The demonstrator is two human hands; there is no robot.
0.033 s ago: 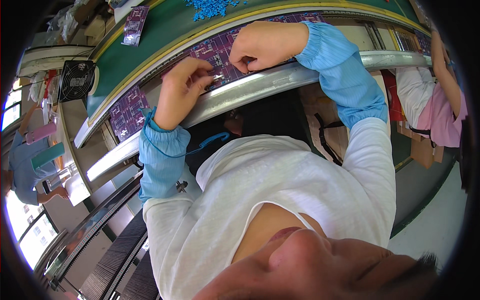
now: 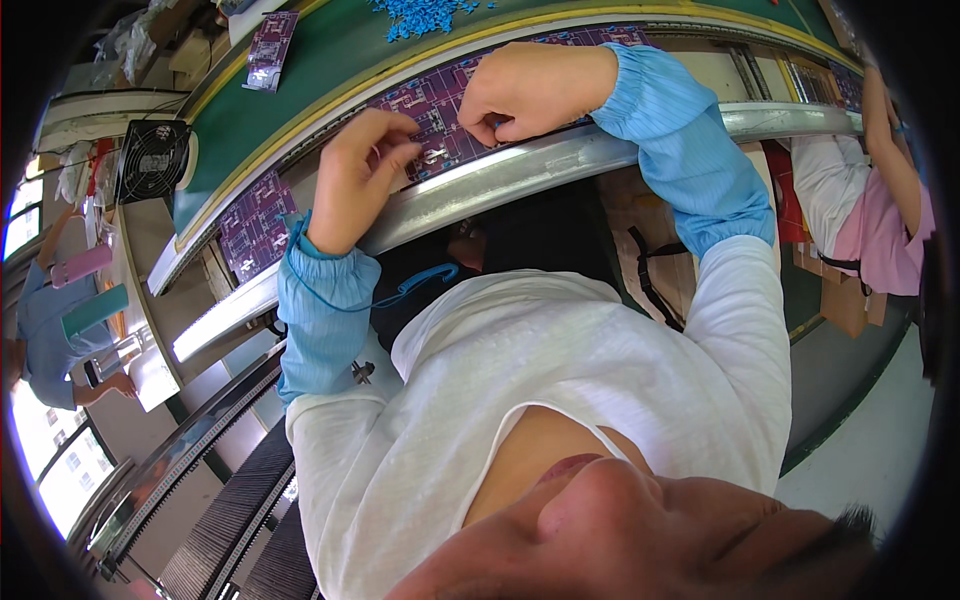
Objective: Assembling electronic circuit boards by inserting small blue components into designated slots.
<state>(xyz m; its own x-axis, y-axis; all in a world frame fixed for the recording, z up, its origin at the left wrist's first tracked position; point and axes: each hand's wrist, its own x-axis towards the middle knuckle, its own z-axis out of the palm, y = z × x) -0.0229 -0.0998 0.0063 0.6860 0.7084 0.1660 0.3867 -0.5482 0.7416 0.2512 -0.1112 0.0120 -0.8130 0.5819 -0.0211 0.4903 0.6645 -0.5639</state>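
A purple circuit board (image 2: 440, 115) lies in the conveyor track in front of me, with small parts on it. My left hand (image 2: 362, 178) hovers over the board's left part, thumb and fingers apart, with nothing visible between them. Over the same board, to the right, my right hand (image 2: 535, 92) is curled closed. A speck of blue shows within its curled fingers, but I cannot make out what they hold. Small blue components (image 2: 420, 16) lie heaped on the green surface beyond the track.
A metal rail (image 2: 500, 170) runs along the near side. Another purple board (image 2: 256, 228) sits farther left in the track, and one more board (image 2: 270, 52) rests at the far left. A black fan (image 2: 153, 162) stands left. Co-workers are at both sides.
My left hand has shifted slightly left and toward me, showing more of the board. My right hand has stayed in place.
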